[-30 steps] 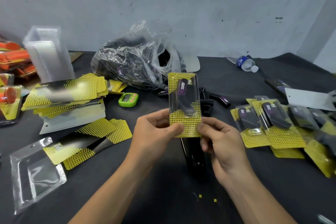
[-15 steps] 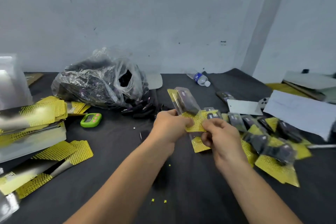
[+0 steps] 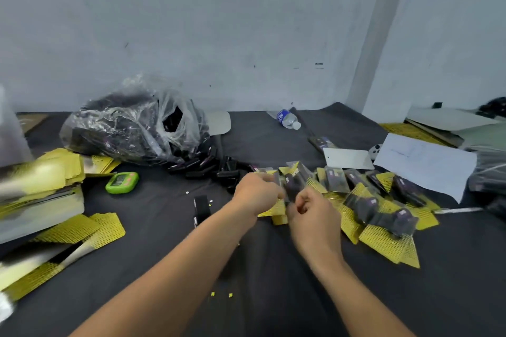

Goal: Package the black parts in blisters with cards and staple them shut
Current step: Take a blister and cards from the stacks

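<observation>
Along the left edge of the dark cloth-covered table (image 3: 246,268), a blurred stack of glossy yellow dot-printed cards (image 3: 41,180). Nearer the front-left corner, more flat yellow cards fanned loose (image 3: 82,230). Just right of the stack, a small rounded green plastic timer (image 3: 122,182). Behind it toward the far edge, a crumpled clear plastic bag (image 3: 131,123) stuffed with dark pieces, with loose oblong black plastic parts (image 3: 208,167) lying at its mouth on the cloth. Near the table's middle, a short black block-shaped object (image 3: 201,209) — too blurred to name.

Right of that, left hand (image 3: 257,194) and right hand (image 3: 312,210) close together, both curled on the lower end of one clear blister pack (image 3: 294,180) with a yellow card and a black part inside, held tilted over the near end of a pile; fingers smeared by motion, exact pinch hard to read. Partly hidden behind the hands, that sprawling pile of filled yellow-and-clear packs (image 3: 383,208), stretching toward the right edge.

At the far edge, a clear plastic water bottle on its side (image 3: 289,119). Nearer, beside the pile, a pale rectangular card (image 3: 347,159) and a large white paper sheet (image 3: 424,161).
</observation>
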`<state>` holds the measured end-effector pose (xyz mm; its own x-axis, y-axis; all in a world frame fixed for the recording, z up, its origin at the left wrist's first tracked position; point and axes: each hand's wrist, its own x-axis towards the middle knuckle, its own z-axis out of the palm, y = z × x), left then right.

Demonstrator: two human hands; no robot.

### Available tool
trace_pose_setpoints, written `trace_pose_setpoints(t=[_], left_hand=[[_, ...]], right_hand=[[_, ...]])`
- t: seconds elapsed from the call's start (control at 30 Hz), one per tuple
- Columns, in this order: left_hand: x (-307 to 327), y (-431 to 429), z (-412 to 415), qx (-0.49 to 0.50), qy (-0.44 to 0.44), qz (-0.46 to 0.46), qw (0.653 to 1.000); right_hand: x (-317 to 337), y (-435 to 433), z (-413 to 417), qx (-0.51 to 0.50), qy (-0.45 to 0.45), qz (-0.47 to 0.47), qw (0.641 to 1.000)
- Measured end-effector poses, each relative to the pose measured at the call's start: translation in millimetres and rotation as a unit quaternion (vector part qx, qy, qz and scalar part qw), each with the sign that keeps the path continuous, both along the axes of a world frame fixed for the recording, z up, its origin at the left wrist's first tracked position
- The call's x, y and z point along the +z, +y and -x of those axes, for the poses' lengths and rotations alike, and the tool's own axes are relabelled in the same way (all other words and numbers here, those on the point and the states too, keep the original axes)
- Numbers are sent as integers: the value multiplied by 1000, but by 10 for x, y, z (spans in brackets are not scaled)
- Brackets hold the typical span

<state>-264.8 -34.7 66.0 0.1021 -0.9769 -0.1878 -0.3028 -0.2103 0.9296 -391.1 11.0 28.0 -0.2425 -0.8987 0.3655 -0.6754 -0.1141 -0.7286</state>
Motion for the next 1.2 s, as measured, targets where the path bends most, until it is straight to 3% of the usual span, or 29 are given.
trace_pose_setpoints(t=[0.2, 0.3, 0.4, 0.47, 0.6, 0.8, 0.87, 0.93, 1.0, 1.1, 1.2], left_hand=[[191, 216, -828, -36, -75, 58, 995], [291, 339, -1393, 51, -153, 94, 982], [356, 434, -2002, 173, -231, 79, 954], [398, 520, -2386, 188, -310, 31, 931], [470, 733, -2965, 248, -470, 24, 847], [510, 968, -3672, 359, -447, 144, 807], [507, 983, -3877, 320, -477, 113, 811], [520, 965, -3998, 209, -500, 15, 840], [482, 939, -4047, 123, -510, -72, 848], [456, 934, -4091, 104, -543, -72, 830], [563, 925, -4168, 61, -514, -82, 852]], right_hand=[[87, 62, -752, 146, -72, -6, 987], [171, 11, -1141, 175, -58, -17, 983], [331, -137, -1592, 223, -37, -68, 972], [463, -254, -1926, 262, -16, -102, 960], [691, -409, -2617, 341, 43, -128, 930], [1003, -520, -3520, 387, 86, -56, 916], [1108, -528, -3757, 426, 134, -48, 894], [1142, -516, -3949, 479, 249, -82, 838], [1055, -488, -4077, 500, 343, -112, 787], [882, -479, -4121, 469, 340, -69, 812], [853, -490, -4120, 464, 320, -53, 824]])
